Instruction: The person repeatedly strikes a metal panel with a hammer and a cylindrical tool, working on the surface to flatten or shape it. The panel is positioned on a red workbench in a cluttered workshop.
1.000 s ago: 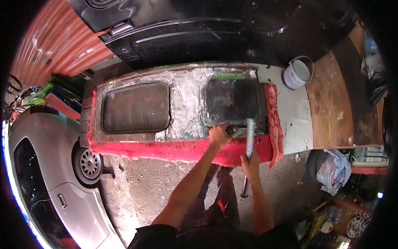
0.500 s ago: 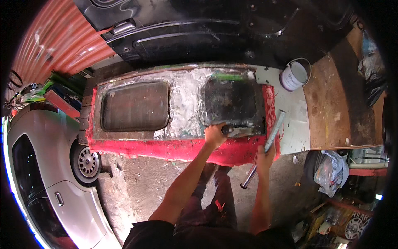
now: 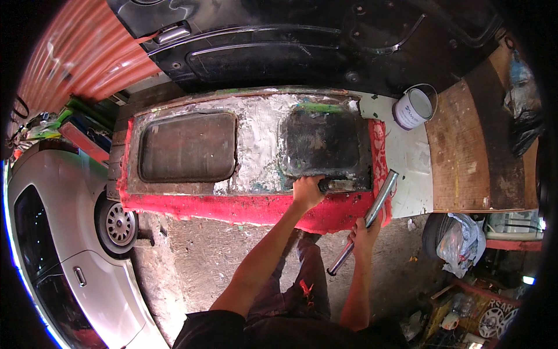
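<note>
My left hand [image 3: 308, 193] is closed round a tool with a dark handle [image 3: 324, 185], at the front edge of a worn panel [image 3: 261, 136]. The tool's far end reaches right along that edge; its exact kind is hard to make out. My right hand [image 3: 365, 234] grips a shiny metal tube [image 3: 379, 202] near its middle. The tube slants from upper right to lower left, its upper end over the red cloth [image 3: 244, 208] beneath the panel. Whitish filler coats the panel between two recessed dark areas.
A white paint can [image 3: 413, 109] with a wire handle stands at the back right on a white board [image 3: 410, 154]. Behind the bench lies a large black vehicle panel [image 3: 261, 58]. At left is a silver car [image 3: 81, 215]. Plastic bags [image 3: 463, 244] and a tyre sit at right.
The tube has tilted further over, its lower end moving left and down. My left hand has shifted slightly right with the dark-handled tool.
</note>
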Action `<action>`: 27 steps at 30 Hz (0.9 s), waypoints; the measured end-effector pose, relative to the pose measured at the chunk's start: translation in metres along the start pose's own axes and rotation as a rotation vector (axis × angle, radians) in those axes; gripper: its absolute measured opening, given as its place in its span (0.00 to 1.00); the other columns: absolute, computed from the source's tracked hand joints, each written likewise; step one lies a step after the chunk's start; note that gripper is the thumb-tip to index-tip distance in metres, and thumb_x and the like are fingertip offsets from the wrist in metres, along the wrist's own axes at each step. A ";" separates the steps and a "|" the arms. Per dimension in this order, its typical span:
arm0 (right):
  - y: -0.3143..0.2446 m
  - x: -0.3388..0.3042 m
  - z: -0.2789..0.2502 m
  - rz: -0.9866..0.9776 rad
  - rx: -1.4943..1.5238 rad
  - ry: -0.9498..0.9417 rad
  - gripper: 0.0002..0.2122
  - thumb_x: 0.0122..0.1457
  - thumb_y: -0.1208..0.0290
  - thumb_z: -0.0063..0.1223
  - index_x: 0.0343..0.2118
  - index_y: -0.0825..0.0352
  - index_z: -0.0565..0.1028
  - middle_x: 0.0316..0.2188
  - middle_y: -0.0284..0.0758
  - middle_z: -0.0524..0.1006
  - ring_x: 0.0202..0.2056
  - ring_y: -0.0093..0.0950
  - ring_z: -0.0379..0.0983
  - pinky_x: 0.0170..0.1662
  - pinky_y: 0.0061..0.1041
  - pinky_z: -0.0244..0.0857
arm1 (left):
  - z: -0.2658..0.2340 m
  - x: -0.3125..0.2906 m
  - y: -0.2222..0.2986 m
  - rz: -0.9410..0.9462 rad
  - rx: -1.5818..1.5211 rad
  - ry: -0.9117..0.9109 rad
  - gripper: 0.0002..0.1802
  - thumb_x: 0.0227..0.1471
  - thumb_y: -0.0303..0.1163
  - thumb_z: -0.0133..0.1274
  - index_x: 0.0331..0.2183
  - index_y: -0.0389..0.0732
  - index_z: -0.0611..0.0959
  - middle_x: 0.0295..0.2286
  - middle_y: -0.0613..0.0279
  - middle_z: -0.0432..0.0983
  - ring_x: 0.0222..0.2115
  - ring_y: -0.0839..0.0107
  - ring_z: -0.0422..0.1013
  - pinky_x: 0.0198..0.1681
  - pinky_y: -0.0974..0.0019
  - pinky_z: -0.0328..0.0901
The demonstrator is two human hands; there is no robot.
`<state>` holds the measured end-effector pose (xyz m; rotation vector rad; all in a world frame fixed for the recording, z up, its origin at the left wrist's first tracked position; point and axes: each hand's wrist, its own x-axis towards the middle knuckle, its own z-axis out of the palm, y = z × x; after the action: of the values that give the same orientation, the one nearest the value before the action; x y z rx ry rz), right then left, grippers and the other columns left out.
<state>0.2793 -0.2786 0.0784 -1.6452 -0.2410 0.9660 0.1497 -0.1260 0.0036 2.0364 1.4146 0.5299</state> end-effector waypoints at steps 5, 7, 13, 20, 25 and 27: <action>-0.010 0.002 0.000 -0.080 -0.032 -0.036 0.14 0.57 0.76 0.50 0.45 0.60 0.63 0.17 0.27 0.64 0.13 0.15 0.59 0.12 0.18 0.53 | 0.002 0.000 -0.002 -0.037 0.021 -0.004 0.20 0.37 0.43 0.63 0.37 0.52 0.85 0.29 0.52 0.81 0.33 0.53 0.77 0.37 0.52 0.72; -0.022 0.008 0.003 -0.141 0.031 -0.020 0.15 0.57 0.76 0.51 0.45 0.60 0.62 0.17 0.27 0.64 0.13 0.15 0.60 0.11 0.17 0.53 | 0.004 -0.001 -0.004 -0.046 0.002 0.011 0.20 0.36 0.43 0.64 0.37 0.53 0.85 0.29 0.52 0.81 0.33 0.53 0.77 0.37 0.52 0.72; 0.054 0.040 0.015 -0.610 -0.682 -0.230 0.11 0.51 0.76 0.54 0.39 0.67 0.70 0.19 0.31 0.68 0.18 0.27 0.64 0.23 0.31 0.61 | 0.016 0.003 -0.012 -0.046 0.024 0.031 0.20 0.34 0.43 0.64 0.36 0.54 0.86 0.28 0.54 0.81 0.32 0.51 0.77 0.38 0.50 0.71; -0.027 0.029 0.017 -0.246 -0.193 -0.050 0.16 0.51 0.76 0.54 0.43 0.70 0.68 0.23 0.34 0.72 0.21 0.29 0.67 0.25 0.29 0.63 | 0.003 0.002 -0.020 -0.040 -0.069 0.165 0.18 0.32 0.40 0.66 0.33 0.51 0.86 0.27 0.53 0.81 0.31 0.51 0.77 0.36 0.51 0.71; 0.074 0.062 -0.002 -0.973 -1.041 -0.180 0.19 0.51 0.77 0.53 0.47 0.73 0.68 0.20 0.38 0.71 0.21 0.28 0.70 0.24 0.34 0.63 | 0.001 -0.001 -0.002 0.017 -0.129 0.168 0.17 0.33 0.39 0.66 0.32 0.48 0.85 0.25 0.55 0.80 0.29 0.52 0.77 0.33 0.53 0.71; 0.048 0.040 0.006 -0.691 -0.873 -0.208 0.18 0.51 0.77 0.53 0.45 0.73 0.69 0.19 0.38 0.70 0.20 0.29 0.69 0.23 0.34 0.63 | -0.006 -0.005 -0.021 -0.018 -0.114 0.138 0.18 0.33 0.39 0.66 0.32 0.48 0.85 0.25 0.55 0.81 0.29 0.52 0.77 0.33 0.54 0.72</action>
<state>0.2847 -0.2652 0.0175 -1.9857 -1.4289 0.4921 0.1299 -0.1239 -0.0060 1.9269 1.4460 0.7387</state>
